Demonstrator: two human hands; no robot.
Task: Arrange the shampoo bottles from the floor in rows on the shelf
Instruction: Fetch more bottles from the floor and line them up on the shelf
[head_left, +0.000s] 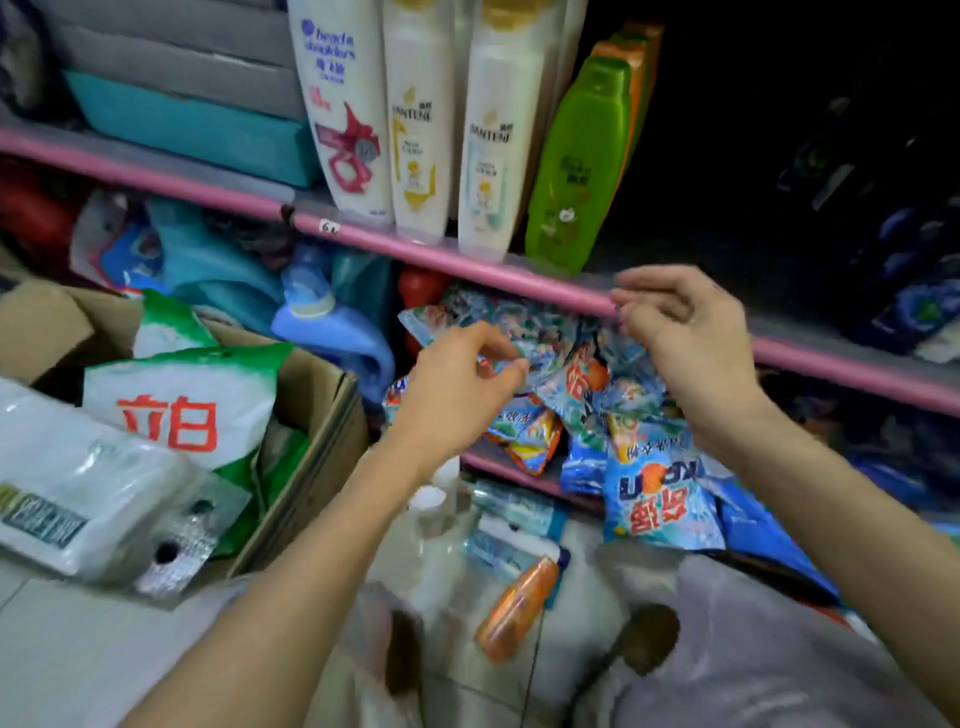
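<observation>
Head view: nothing is held by either hand. The left hand and the right hand are raised with fingers loosely curled, in front of the pink-edged shelf. Four shampoo bottles are seen upright in a row on that shelf: three white bottles and one green bottle. Below, blue detergent bags are heaped. On the tiled floor an orange bottle is lying on its side. At left, a cardboard box is filled with green-and-white bags.
</observation>
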